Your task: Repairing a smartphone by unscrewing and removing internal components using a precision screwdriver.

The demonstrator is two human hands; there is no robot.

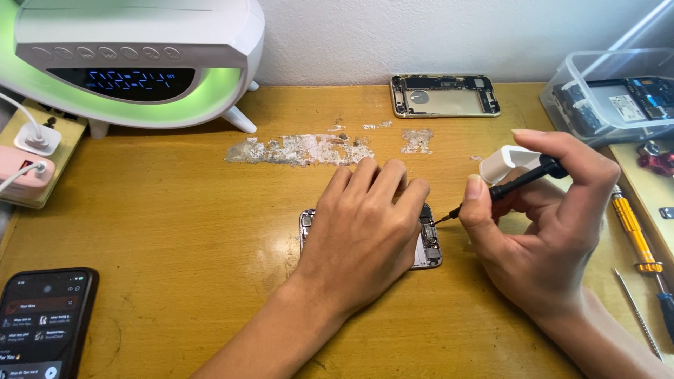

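We pressed the opened grey phone body with bare circuit parts [428, 242] flat on the yellow wooden surface [175, 210] with our left hand [365, 224], its fingers spread over it. Our right hand [540, 217] pinched a thin black screwdriver [505, 188], whose tip touched the phone's right edge. A yellow-handled screwdriver [632, 228] lay near, on the right.

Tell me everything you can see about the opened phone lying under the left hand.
The opened phone lies flat on the wooden desk, insides facing up, its metal frame and small grey and dark parts exposed. The left hand rests palm down over most of it, leaving only its left corner and right edge showing. The dark tip of the screwdriver, held in the right hand, meets its right edge.
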